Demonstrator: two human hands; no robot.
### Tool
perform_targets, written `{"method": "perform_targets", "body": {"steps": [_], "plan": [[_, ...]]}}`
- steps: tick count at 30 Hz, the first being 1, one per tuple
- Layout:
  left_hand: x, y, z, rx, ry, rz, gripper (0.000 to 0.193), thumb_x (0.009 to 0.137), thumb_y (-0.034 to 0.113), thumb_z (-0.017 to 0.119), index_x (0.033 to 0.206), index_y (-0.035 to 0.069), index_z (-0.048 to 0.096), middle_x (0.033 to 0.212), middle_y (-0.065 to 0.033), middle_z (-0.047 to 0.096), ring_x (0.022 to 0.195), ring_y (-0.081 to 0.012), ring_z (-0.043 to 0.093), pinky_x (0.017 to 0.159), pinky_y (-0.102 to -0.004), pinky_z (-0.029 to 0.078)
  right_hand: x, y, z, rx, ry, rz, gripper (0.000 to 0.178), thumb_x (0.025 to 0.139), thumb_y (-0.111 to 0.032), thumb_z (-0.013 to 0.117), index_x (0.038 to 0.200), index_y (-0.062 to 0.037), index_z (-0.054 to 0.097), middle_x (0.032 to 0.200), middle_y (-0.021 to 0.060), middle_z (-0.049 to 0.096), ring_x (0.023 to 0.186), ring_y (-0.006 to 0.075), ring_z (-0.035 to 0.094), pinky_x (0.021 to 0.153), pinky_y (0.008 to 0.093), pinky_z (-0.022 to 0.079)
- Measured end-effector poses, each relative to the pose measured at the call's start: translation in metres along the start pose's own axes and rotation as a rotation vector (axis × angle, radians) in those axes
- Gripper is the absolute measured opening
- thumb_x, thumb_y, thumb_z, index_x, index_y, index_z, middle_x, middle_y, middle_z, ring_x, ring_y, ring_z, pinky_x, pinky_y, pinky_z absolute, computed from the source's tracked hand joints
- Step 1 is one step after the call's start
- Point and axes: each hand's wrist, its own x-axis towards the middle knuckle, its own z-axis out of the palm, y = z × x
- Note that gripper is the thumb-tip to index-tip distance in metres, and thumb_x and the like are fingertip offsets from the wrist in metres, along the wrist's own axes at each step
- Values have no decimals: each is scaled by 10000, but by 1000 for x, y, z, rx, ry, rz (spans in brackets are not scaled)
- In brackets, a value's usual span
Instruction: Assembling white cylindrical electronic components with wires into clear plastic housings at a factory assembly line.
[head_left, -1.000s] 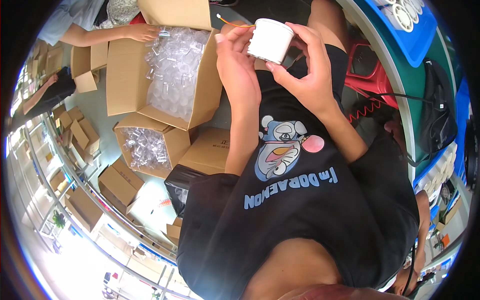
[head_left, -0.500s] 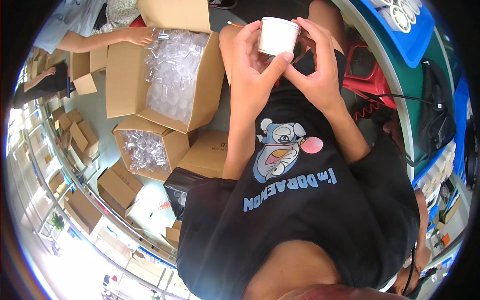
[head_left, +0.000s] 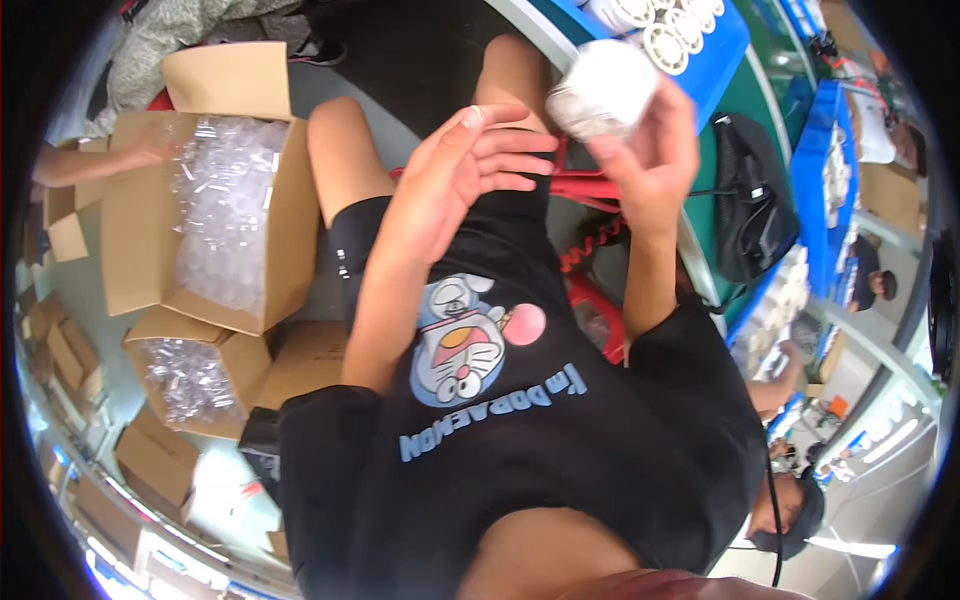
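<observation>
My right hand (head_left: 660, 150) is raised at the upper right, its fingers closed round a short white cylindrical part (head_left: 603, 85), blurred by motion. The part is near a blue tray (head_left: 728, 80) that bears several white round parts (head_left: 668, 46) with spoked ends. My left hand (head_left: 447, 178) hovers over my lap with fingers spread and nothing in it, apart from the white part.
On the left, an open carton (head_left: 138, 225) holds clear plastic pieces (head_left: 228, 215); a smaller carton (head_left: 235, 375) holds more. Another person's hand (head_left: 148, 148) reaches to the larger carton. A red stool (head_left: 592, 190) and black bag (head_left: 752, 200) are on my right.
Both hands were on the white part in front of me. My left hand has let go, and my right has carried it rightward toward the blue tray. The whole view has shifted too.
</observation>
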Motion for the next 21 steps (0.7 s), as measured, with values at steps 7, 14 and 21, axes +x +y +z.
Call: {"method": "perform_targets", "body": {"steps": [7, 14, 21], "plan": [[6, -11, -93, 216, 324, 20, 423, 996, 318, 460, 1238, -26, 509, 1105, -180, 643, 973, -243, 655, 848, -331, 515, 101, -12, -125, -63, 430, -106, 437, 916, -112, 598, 1265, 53, 392, 1129, 220, 575, 998, 378, 623, 745, 437, 578], [-82, -57, -205, 30, 632, 87, 402, 983, 270, 464, 1243, -36, 483, 1077, -184, 635, 928, -247, 666, 792, -336, 547, 206, 108, -312, -3, 547, 147, 423, 850, 42, 613, 1239, 48, 448, 1198, 268, 502, 1017, 403, 583, 867, 515, 570], [-73, -51, -186, 24, 742, 176, 344, 958, 243, 470, 1149, -35, 539, 963, -182, 650, 802, -245, 678, 668, -331, 568, 213, 149, -499, -2317, 581, -5, 622, 818, -526, 622, 1242, -74, 574, 1173, 210, 603, 971, 399, 612, 772, 523, 509]]}}
